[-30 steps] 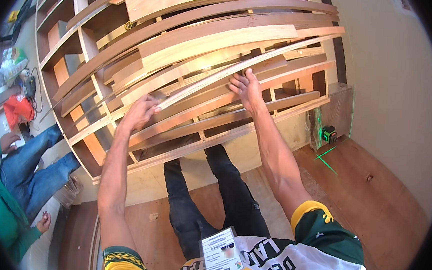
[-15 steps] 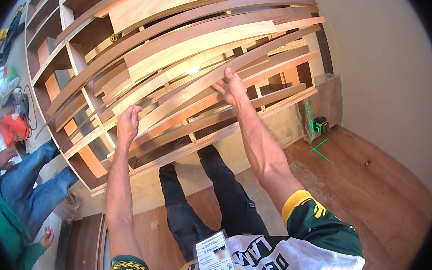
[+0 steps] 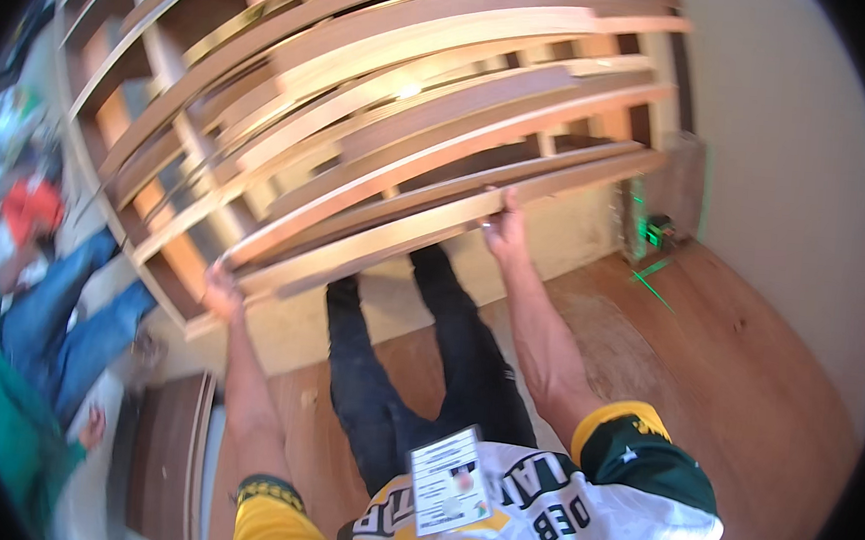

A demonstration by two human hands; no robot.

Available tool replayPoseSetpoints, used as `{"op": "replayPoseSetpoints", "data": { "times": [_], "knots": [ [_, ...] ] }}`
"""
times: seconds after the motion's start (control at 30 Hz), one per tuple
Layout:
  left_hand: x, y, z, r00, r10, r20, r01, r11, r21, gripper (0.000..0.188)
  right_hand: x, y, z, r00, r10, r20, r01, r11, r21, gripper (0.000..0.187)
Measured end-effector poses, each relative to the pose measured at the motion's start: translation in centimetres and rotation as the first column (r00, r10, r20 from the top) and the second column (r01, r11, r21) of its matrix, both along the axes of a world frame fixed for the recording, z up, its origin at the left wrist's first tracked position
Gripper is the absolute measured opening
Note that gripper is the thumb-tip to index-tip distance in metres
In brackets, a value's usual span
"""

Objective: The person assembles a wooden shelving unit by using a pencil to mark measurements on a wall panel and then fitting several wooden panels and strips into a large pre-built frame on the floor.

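A long pale wooden strip [image 3: 374, 244] lies along the near side of a large open shelving frame. My right hand [image 3: 504, 227] is closed on it right of the middle, thumb and fingers at its edge. At the strip's left end is my left hand [image 3: 223, 291], closed and slightly blurred, its fingertips partly hidden. Just beyond, a reddish-edged wooden strip [image 3: 440, 160] runs across the frame. Farther off, several light and brown strips, among them a wide pale board [image 3: 439, 35], lie over the shelf compartments.
A laser level [image 3: 660, 229] casts green lines on the wooden floor [image 3: 738, 342] by the right wall. At the left sits a person in a green top [image 3: 16, 421] and jeans, near a red bag [image 3: 33, 207]. Brown panels [image 3: 167, 452] stand at the lower left.
Both hands have come nearer to my body, from a brown strip in the middle of the stack to the near edge. The right hand has also shifted right; the view has moved slightly.
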State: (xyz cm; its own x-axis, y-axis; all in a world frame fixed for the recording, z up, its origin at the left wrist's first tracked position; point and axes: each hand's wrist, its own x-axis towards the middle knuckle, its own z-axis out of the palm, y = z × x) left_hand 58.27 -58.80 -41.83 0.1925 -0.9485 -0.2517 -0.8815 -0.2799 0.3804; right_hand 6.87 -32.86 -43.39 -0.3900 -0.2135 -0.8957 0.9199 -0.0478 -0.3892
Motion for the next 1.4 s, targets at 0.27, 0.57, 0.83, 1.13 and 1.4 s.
{"op": "replayPoseSetpoints", "data": {
  "times": [0.27,0.57,0.83,1.13,1.4],
  "knots": [
    [0.1,1.0,2.2,0.934,-0.34,0.11,0.351,0.93,-0.11,0.052,4.1,0.2,-1.7,0.992,0.116,-0.04,-0.119,0.99,-0.08,0.049],
    [-7.4,4.9,2.8,0.652,-0.752,0.099,0.746,0.659,0.094,0.077,3.5,-5.6,7.4,-0.538,0.841,0.054,-0.176,-0.175,0.969,0.065],
    [-13.9,7.2,-0.5,0.644,-0.76,0.087,0.745,0.649,0.152,0.061,4.0,-8.6,1.1,-0.951,0.25,0.183,0.097,-0.318,0.943,0.034],
    [-11.4,7.0,1.3,0.487,-0.873,0.009,0.871,0.487,0.062,0.028,1.9,-7.0,5.4,-0.965,0.236,-0.111,-0.185,-0.322,0.929,0.033],
    [-7.1,11.7,14.4,0.566,-0.824,-0.021,0.824,0.566,-0.02,0.034,3.5,-4.9,16.9,-0.927,0.264,-0.265,-0.366,-0.5,0.785,0.05]
  ]
}}
